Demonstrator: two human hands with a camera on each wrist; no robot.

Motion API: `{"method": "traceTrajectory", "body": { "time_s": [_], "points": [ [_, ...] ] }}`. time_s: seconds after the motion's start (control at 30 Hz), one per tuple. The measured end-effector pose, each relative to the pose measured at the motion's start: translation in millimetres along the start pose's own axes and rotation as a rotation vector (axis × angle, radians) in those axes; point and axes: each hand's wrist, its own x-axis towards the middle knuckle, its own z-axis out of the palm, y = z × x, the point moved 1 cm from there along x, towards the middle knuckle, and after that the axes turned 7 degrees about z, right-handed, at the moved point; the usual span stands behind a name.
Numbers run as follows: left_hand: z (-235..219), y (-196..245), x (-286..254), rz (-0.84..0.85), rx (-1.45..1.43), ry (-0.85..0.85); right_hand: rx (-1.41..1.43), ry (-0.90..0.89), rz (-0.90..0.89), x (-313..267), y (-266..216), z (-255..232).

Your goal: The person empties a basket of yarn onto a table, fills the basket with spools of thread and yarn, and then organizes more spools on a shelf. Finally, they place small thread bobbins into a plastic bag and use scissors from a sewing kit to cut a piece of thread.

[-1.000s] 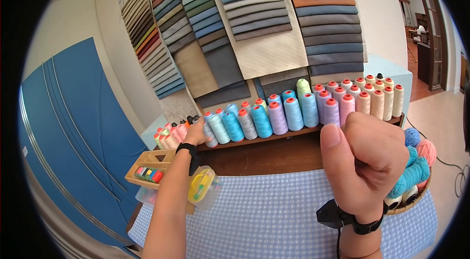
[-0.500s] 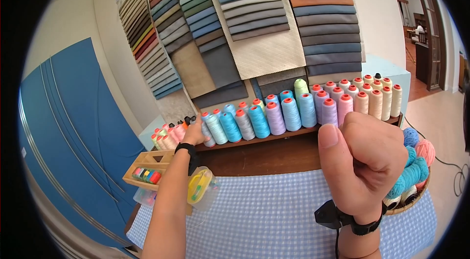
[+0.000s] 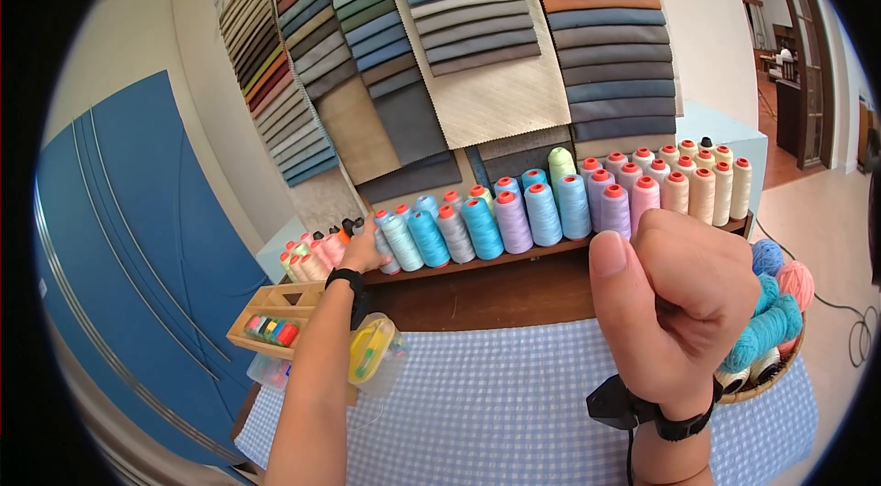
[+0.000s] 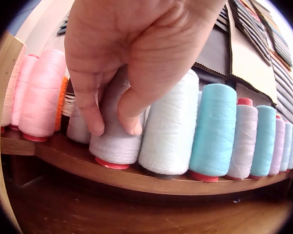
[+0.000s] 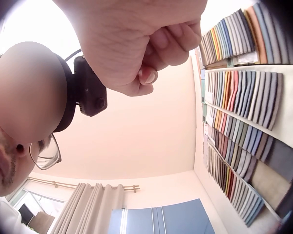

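At the left part of the thread row, my left hand reaches out over the shelf. In the left wrist view its thumb and fingers grip a grey thread spool from above, around its sides. The spool has a red base and stands upright at the shelf edge; my palm hides its top. A pale mint spool stands right beside it, with a turquoise spool further right. My right hand is raised above the checked cloth, its fingers curled into a fist around nothing.
The wooden shelf carries several more spools. A wooden divided box and a yellow-lidded plastic container flank my left forearm. A basket of yarn stands at the right on the blue checked tablecloth. Fabric samples hang behind.
The head view has shifted slightly, moving the scene a little leftward. My left hand stays at the grey spool, and my right fist keeps its pose.
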Motion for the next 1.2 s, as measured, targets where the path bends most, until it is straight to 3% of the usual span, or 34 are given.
{"method": "traceTrajectory", "body": {
  "time_s": [0.13, 0.2, 0.23, 0.3, 0.4, 0.63, 0.83, 1.0, 1.13, 1.2],
  "points": [
    [-0.9, -6.2, -0.5, 0.042, -0.113, -0.015, 0.001, 0.001, 0.008, 0.4, 0.9, -1.7],
    [-7.6, -2.4, -6.2, 0.197, -0.169, -0.003, 0.002, 0.009, 0.019, -0.1, 0.8, -2.0],
    [-10.1, 0.2, -6.7, 0.196, -0.169, -0.003, 0.005, 0.018, 0.033, -0.4, 0.9, -2.0],
    [-16.8, 11.3, -7.5, 0.036, -0.212, -0.05, 0.008, 0.019, 0.027, -0.1, 1.0, -1.7],
    [-12.4, 12.4, -9.1, 0.075, -0.178, 0.03, 0.007, 0.019, 0.018, -0.3, 0.9, -2.4],
    [-6.1, 8.1, -8.6, 0.032, -0.189, 0.041, 0.015, 0.017, 0.009, 1.3, -0.5, -5.6],
    [-11.3, 15.1, -16.7, 0.139, -0.094, 0.084, 0.017, 0.011, 0.017, 0.8, 0.0, -9.4],
    [-13.3, 25.4, -16.0, 0.004, 0.098, 0.12, 0.012, 0.012, 0.009, 1.2, 0.3, -10.8],
    [-4.1, 22.2, -13.7, 0.014, 0.097, 0.139, 0.006, 0.023, -0.004, 1.5, 1.7, -10.2],
    [-3.2, 19.7, -16.3, 0.128, 0.075, 0.141, 0.01, 0.026, 0.006, 1.5, 2.0, -9.2]
  ]
}}
